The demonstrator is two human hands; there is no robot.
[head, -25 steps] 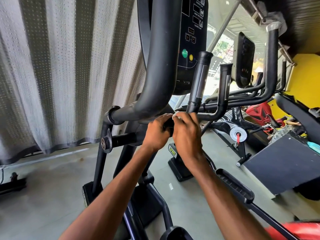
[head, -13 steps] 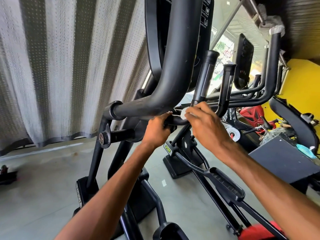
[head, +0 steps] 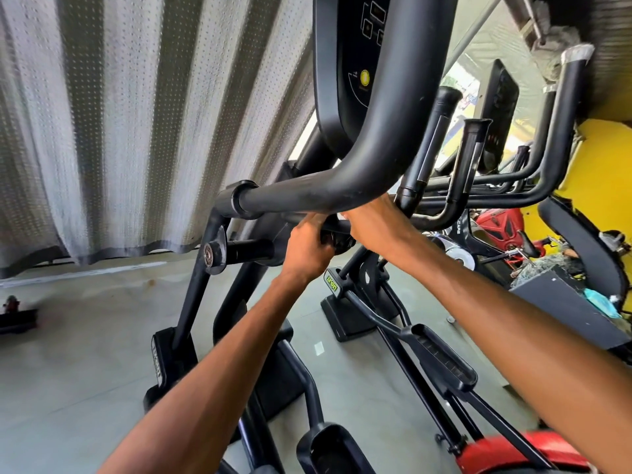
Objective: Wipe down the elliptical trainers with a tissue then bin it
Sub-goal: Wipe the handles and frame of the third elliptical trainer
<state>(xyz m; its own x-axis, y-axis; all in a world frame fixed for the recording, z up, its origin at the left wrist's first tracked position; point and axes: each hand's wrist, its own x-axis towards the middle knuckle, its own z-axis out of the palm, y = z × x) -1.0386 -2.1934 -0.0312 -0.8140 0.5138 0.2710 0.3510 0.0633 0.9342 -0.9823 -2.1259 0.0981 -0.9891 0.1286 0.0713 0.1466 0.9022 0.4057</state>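
Risk: tissue [head: 342,216] may tear or slip from the grip, dragged over the elliptical trainer's [head: 193,302] joint
Tissue look: a white sliver, mostly hidden, between both hands under the curved handlebar [head: 393,131]
Left hand [head: 306,246]: curled round the black bar [head: 337,239]
Right hand [head: 376,224]: clasps the tissue against it

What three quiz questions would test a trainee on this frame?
1. True or false: the left hand grips a black bar of the elliptical trainer.
2. The round button on the console is: A red, B yellow, C blue.
3. Fill in: the white tissue peeks out beside the ___ hand.
Key: 1 true; 2 B; 3 right hand.
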